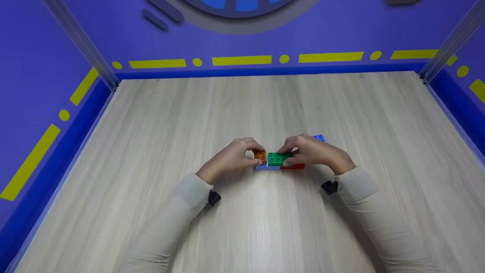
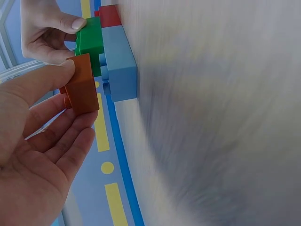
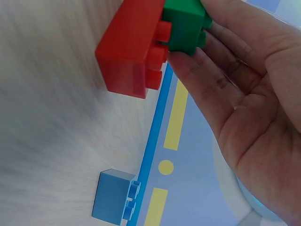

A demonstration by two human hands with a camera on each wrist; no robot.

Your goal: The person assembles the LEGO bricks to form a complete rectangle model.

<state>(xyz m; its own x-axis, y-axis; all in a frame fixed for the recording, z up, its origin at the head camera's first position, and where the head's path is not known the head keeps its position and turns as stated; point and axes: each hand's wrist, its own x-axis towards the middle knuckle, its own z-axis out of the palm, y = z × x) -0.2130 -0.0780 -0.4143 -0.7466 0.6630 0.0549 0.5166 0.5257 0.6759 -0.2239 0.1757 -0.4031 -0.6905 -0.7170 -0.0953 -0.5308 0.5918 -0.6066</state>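
Observation:
In the head view my left hand [image 1: 235,155] pinches an orange brick [image 1: 260,156] between thumb and fingers. My right hand [image 1: 313,151] grips a green brick [image 1: 275,159] by its sides. The green brick sits across a light blue brick [image 2: 123,66] and a red brick [image 3: 127,52], which lie end to end on the table. Seen from the left wrist, the orange brick is slightly tilted over the light blue brick's uncovered studs, close beside the green one. Whether it touches those studs I cannot tell.
A separate blue brick [image 3: 112,197] stands on the table beyond my right hand, partly hidden by it in the head view. The wood-grain table [image 1: 182,121] is bordered at the back and sides by blue-purple walls [image 1: 242,45] with yellow marks.

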